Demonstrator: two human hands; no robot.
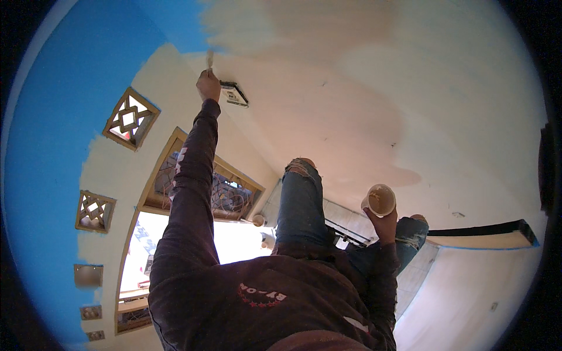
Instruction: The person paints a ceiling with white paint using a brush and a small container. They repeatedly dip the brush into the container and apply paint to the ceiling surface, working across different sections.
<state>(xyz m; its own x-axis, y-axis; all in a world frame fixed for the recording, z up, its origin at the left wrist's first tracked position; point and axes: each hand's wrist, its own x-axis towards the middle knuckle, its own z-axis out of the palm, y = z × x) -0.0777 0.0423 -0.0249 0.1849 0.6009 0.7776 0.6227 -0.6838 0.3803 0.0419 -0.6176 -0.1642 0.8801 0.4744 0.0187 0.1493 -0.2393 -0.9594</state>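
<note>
My left hand point(209, 86), on a stretched-out arm in a dark sleeve, is closed round a paintbrush point(209, 57). The bristle end points up at the corner where cream paint meets a patch of blue wall point(181, 26); whether it touches the wall I cannot tell. Just right of this hand is a dark-edged electrical fitting point(234, 93). Lower right, near my knee, my right hand point(383, 225) grips a white cup point(379, 200). Its open mouth faces me, and pale cream paint coats the inside.
Blue paint point(52, 117) covers the far left wall. Square openings with lattice point(132, 119) line it, beside a wood-framed doorway point(126, 257) and grilled window point(234, 187). The cream wall point(328, 99) has damp-looking darker patches. A black-edged ledge point(486, 234) juts out at the right.
</note>
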